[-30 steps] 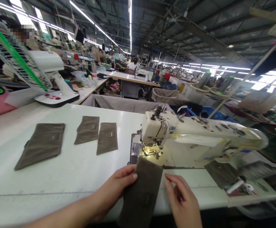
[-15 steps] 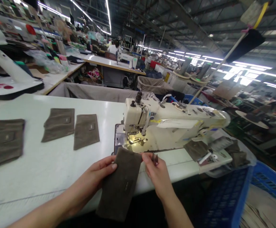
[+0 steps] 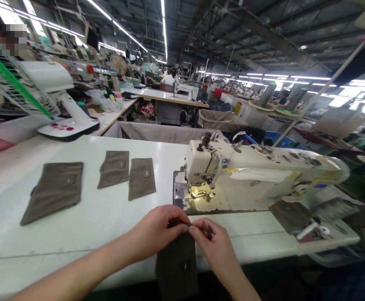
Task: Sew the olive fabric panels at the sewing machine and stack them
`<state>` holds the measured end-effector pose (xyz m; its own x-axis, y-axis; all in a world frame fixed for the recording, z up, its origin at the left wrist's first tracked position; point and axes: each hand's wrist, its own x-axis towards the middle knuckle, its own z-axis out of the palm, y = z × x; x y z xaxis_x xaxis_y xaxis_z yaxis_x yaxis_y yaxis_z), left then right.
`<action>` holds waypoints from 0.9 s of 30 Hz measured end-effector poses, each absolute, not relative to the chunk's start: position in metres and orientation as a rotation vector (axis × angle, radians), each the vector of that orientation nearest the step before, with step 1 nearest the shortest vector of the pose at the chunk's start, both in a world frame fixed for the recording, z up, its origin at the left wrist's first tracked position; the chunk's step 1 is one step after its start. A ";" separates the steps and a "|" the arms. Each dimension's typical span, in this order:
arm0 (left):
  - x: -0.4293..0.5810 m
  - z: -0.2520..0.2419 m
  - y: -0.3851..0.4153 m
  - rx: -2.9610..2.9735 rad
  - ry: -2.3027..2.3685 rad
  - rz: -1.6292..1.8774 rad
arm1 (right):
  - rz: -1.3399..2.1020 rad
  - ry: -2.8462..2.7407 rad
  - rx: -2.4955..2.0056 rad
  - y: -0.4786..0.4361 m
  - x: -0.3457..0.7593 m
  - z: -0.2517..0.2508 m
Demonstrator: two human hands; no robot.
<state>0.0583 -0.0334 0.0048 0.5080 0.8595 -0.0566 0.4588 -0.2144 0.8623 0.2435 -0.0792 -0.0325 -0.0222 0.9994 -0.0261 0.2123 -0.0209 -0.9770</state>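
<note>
Both my hands meet at the top edge of a dark olive fabric piece [image 3: 178, 267] that hangs over the table's near edge. My left hand [image 3: 157, 230] pinches that top edge from the left. My right hand [image 3: 212, 244] pinches it from the right and also holds a small dark tool, apparently thread snips. Just beyond my hands stands the cream sewing machine [image 3: 248, 167], its lit needle area [image 3: 199, 191] a short way from my fingers.
Three more olive fabric pieces [image 3: 55, 190] [image 3: 114, 168] [image 3: 141, 177] lie flat on the white table [image 3: 85, 225] to the left. A white desk fan [image 3: 53, 100] stands at the far left. Fabric scraps [image 3: 291, 215] lie by the machine's right end. Other workstations fill the hall behind.
My hands have pulled the fabric piece back from the needle area toward me and come together at its top edge. The view has swung back to the left.
</note>
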 end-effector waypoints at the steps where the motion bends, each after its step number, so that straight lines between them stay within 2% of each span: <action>1: 0.058 0.005 -0.032 1.854 1.101 0.571 | 1.143 -1.355 -1.372 -0.080 0.243 -0.036; 7: 0.041 0.007 -0.008 1.565 1.232 0.752 | 1.330 -1.392 -1.488 -0.105 0.256 -0.054; 11: 0.030 0.001 0.019 1.477 1.288 0.688 | 1.189 -1.372 -1.591 -0.128 0.261 -0.064; 21: 0.061 -0.014 0.060 1.703 1.253 0.556 | 0.901 -1.260 -1.537 -0.143 0.251 -0.073; 27: 0.076 -0.023 0.066 1.952 1.290 0.514 | 0.912 -1.081 -1.547 -0.150 0.245 -0.088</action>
